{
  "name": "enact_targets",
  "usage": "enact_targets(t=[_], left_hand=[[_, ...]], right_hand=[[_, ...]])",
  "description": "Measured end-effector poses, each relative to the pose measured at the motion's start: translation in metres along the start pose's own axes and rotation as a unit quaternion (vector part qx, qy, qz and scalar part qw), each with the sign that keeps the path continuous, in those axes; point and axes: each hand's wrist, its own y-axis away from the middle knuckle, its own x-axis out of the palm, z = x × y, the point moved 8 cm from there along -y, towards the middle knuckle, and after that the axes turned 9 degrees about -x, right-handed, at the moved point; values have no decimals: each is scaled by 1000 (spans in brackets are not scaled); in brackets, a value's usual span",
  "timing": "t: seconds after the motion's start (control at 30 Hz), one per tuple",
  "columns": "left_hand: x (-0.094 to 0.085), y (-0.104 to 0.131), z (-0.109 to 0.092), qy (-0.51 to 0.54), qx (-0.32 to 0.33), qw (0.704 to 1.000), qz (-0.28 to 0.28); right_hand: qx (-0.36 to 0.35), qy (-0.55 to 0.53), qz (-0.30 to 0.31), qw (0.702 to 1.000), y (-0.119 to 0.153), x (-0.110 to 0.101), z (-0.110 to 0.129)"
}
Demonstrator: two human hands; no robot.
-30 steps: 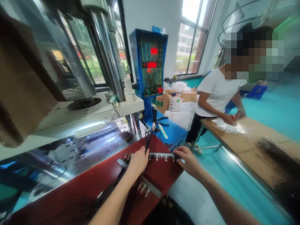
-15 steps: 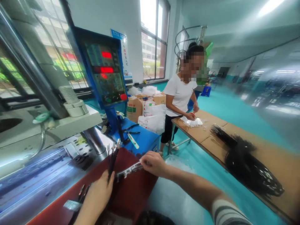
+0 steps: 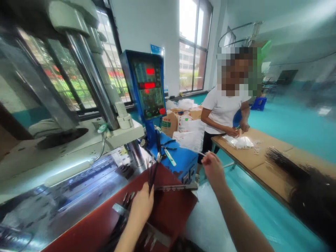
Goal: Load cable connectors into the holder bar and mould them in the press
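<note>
1. Red worktop under a tall moulding press carries the work: the left hand rests on it, fingers pressed together around a bundle of black cables whose tips stand upright, toward 12 o'clock.
2. At 3 o'clock of that bundle, the right hand is lifted off the worktop, fingers pinching a thin pale strip; what the strip is, I cannot tell.
3. Between the hands a metal strip with small prongs lies flat at the worktop's far edge.
4. Good handling, as I judge it: keep the cable tips level and bunched and the pinch light.
5. Farther out at 1 o'clock, a person in a white shirt works at a brown table.
</note>
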Motion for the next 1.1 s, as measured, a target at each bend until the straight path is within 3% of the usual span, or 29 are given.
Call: enact_targets(t=[0.17,0.27,0.47,0.67,0.83,0.97,1.1], left_hand=[[4,-9,8,19,6,1000,0],[0,-13,8,35,25,999,-27],[1,-15,14,16,13,999,-46],[15,-22,20,-7,3,1000,-11],[7,-27,20,63,28,997,-35],[3,-23,16,75,42,996,-33],[1,-17,12,60,40,996,-44]], right_hand=[[-26,-89,-87,992,-46,-52,34],[-44,-108,-107,987,-57,-70,46],[-94,-74,-116,986,-61,-80,62],[-191,63,-139,970,-59,-90,82],[-282,272,-146,908,-39,-109,97],[-328,431,-85,836,-15,-122,100],[-332,534,-36,777,0,-145,87]])
